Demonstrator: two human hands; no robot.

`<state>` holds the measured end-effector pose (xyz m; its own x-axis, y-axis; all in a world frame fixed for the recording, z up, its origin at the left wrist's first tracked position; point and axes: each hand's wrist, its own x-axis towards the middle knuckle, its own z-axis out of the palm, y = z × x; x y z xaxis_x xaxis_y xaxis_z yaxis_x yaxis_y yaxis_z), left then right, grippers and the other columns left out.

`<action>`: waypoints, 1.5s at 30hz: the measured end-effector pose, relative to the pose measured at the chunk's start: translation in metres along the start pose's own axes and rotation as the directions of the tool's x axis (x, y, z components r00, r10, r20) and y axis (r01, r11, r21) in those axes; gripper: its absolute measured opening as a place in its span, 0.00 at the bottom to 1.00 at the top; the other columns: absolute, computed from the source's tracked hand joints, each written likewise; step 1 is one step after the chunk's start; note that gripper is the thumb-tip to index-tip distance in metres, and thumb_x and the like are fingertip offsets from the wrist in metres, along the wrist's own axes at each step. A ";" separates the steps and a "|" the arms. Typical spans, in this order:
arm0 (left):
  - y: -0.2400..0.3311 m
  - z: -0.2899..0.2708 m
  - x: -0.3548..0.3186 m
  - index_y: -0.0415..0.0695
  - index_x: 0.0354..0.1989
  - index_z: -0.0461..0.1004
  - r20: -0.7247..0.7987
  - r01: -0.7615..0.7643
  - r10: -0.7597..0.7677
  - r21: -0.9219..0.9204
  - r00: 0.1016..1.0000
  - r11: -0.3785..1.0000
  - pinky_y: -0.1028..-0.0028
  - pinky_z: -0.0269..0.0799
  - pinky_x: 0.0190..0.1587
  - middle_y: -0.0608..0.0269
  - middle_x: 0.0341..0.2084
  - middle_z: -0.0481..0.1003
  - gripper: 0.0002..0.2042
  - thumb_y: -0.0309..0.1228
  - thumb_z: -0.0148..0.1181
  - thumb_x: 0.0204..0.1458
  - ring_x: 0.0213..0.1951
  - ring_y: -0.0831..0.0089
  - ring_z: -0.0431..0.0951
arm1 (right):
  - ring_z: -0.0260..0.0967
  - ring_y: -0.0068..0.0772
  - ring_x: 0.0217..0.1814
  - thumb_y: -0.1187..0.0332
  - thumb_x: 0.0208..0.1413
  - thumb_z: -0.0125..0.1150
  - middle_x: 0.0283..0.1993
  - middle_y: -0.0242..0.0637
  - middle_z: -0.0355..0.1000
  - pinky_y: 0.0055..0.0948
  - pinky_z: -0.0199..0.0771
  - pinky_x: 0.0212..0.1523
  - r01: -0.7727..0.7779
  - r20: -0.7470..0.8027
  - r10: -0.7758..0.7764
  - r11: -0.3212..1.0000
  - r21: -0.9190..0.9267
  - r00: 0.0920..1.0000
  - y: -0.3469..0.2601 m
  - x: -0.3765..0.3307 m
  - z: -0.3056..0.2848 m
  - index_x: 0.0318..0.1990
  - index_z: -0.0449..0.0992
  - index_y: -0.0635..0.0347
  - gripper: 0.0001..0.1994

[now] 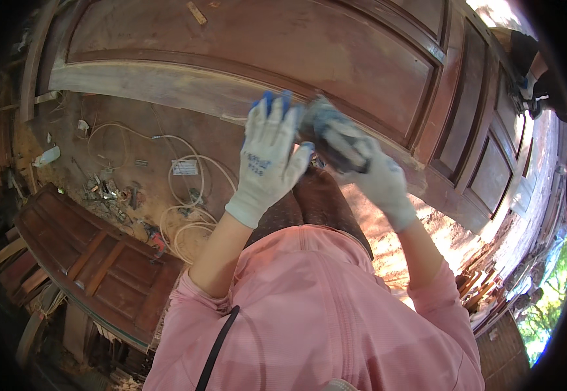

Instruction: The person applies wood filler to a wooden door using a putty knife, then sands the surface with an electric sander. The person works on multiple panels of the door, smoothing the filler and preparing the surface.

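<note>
Both my hands wear white work gloves with blue fingertips and are raised in front of my chest. My right hand (pixel 380 182) is closed around a grey, blocky object (pixel 331 132) that is blurred; I cannot tell what it is. My left hand (pixel 268 158) is flat, fingers straight and pointing up, its palm and thumb resting against the left end of that object. Beneath the hands lies a large reddish-brown panelled wooden door (pixel 244 45), its near rail pale and bare. I wear a pink long-sleeved top.
A smaller dark panelled door (pixel 94 260) lies at lower left. Coils of white cable (pixel 189 225), scraps and small tools litter the dirt floor. Another person (pixel 531 65) works at the door's far right end. Stacked timber (pixel 479 287) sits at right.
</note>
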<state>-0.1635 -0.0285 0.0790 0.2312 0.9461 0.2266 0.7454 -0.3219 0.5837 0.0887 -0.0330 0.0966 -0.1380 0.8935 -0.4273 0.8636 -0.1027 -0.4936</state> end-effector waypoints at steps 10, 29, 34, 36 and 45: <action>-0.133 -0.109 0.011 0.47 0.34 0.80 -0.074 0.078 -0.058 0.303 0.996 0.950 0.56 0.74 0.49 0.60 0.34 0.82 0.05 0.33 0.65 0.55 0.40 0.56 0.81 | 0.84 0.45 0.39 0.67 0.60 0.54 0.37 0.46 0.83 0.45 0.82 0.37 0.431 0.171 -0.421 0.902 -0.029 0.891 -0.210 0.093 0.107 0.57 0.68 0.71 0.20; 0.108 0.092 0.050 0.52 0.23 0.75 0.121 -0.298 0.314 -0.128 0.942 0.946 0.60 0.70 0.45 0.64 0.24 0.76 0.11 0.43 0.61 0.53 0.33 0.63 0.77 | 0.75 0.51 0.53 0.57 0.58 0.65 0.56 0.53 0.70 0.45 0.80 0.46 0.128 0.158 -0.061 0.877 -0.462 0.986 0.063 -0.047 -0.001 0.61 0.72 0.55 0.26; 0.021 0.022 0.061 0.52 0.26 0.78 0.112 -0.146 0.145 0.005 0.983 0.989 0.61 0.73 0.41 0.63 0.26 0.78 0.10 0.43 0.62 0.53 0.33 0.61 0.79 | 0.81 0.49 0.38 0.58 0.57 0.63 0.38 0.43 0.81 0.47 0.80 0.40 0.190 -0.039 -0.201 0.962 -0.197 0.979 -0.019 0.016 0.038 0.48 0.75 0.57 0.16; -0.024 -0.013 0.062 0.52 0.29 0.80 0.120 -0.111 0.102 0.071 0.988 0.991 0.61 0.75 0.41 0.62 0.28 0.80 0.07 0.40 0.65 0.52 0.36 0.60 0.81 | 0.81 0.48 0.37 0.59 0.56 0.63 0.36 0.42 0.82 0.46 0.81 0.38 0.263 -0.042 -0.270 0.956 -0.132 0.962 -0.070 0.048 0.053 0.47 0.74 0.58 0.16; -0.172 -0.130 0.041 0.47 0.36 0.79 0.016 -0.037 0.034 0.306 0.999 0.951 0.58 0.75 0.47 0.58 0.35 0.82 0.03 0.31 0.62 0.59 0.39 0.55 0.82 | 0.84 0.41 0.40 0.70 0.58 0.55 0.40 0.47 0.83 0.43 0.82 0.37 0.420 0.041 -0.419 0.907 -0.006 0.907 -0.231 0.119 0.109 0.52 0.73 0.67 0.16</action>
<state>-0.3638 0.0610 0.0889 0.2664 0.9351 0.2336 0.8919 -0.3310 0.3081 -0.1804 0.0495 0.0774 -0.5072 0.8355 -0.2114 0.7285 0.2846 -0.6232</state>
